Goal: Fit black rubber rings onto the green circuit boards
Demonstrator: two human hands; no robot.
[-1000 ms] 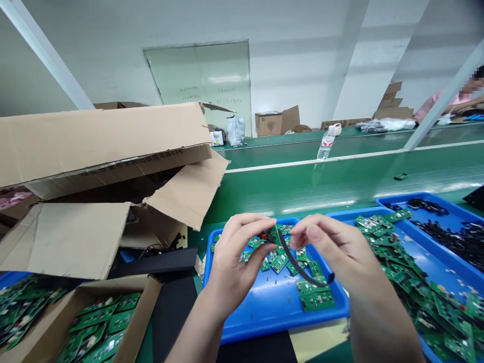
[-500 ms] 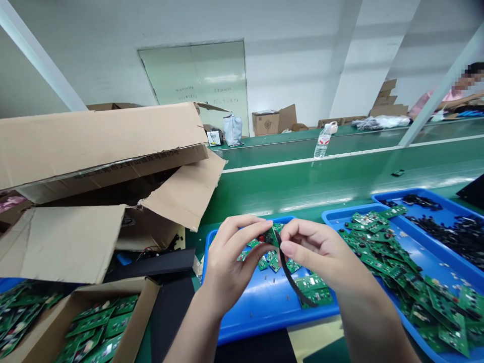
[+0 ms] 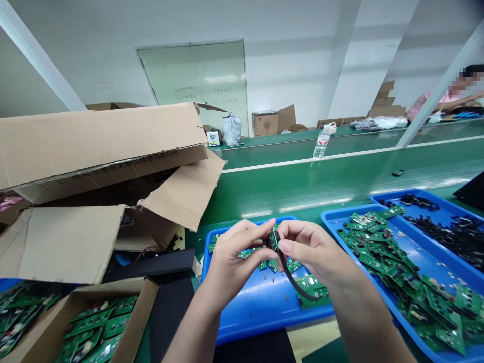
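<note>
One green board (image 3: 273,238), curved black strip (image 3: 290,276); left hand (image 3: 230,262), right hand (image 3: 315,249) pinching

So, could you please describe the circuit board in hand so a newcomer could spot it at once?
Find the middle blue plastic tray. Just above it, the left hand and right hand pinch one small green circuit board. Unlike the loose boards lying nearby, it is held up and trails a curved black cable.

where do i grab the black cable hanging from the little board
Pinch the black cable at its top end, by the small circuit board, from the right as the right hand does; below, it curves loose over the blue tray.
</note>
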